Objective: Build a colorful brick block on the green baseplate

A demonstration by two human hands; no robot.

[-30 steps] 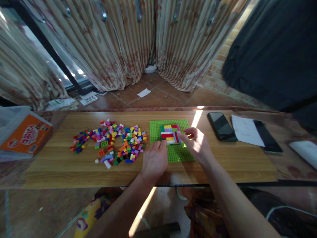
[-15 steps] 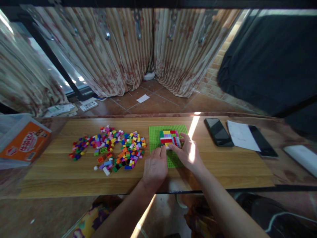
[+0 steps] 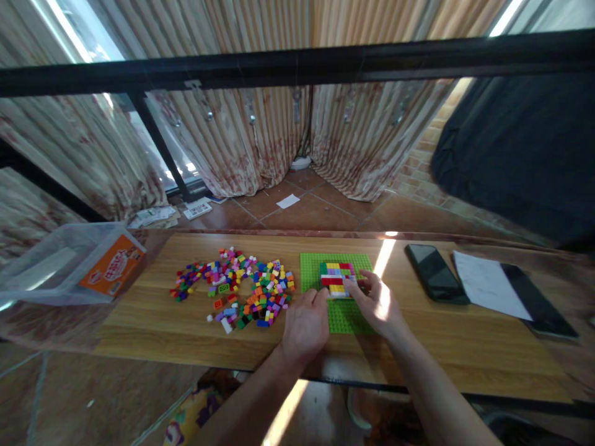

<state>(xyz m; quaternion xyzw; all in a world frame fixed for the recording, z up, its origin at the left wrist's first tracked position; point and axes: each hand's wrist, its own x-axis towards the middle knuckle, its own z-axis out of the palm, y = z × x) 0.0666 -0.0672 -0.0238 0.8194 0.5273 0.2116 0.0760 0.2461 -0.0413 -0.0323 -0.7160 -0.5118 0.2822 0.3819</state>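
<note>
A small structure of colourful toy building bricks stands on a green studded baseplate. My left hand is closed, its fingertips pressed at the structure's front left corner; whether a loose brick is also between them is hidden. On the other side, my right hand bends around the structure's right edge, with the thumb against its front right part and the other fingers behind. A white row of bricks shows along the front, between both hands. Sunlight falls on the back of my right hand.
Loose multicoloured bricks are spread left of the baseplate on the wooden table. A clear plastic box with an orange label stands at the far left. To the right lie a black phone, white paper and another dark flat device.
The camera view has tilted up and shifted left, so the table appears lower and further right. Both hands stay at the brick structure, with little visible change in their grip.
</note>
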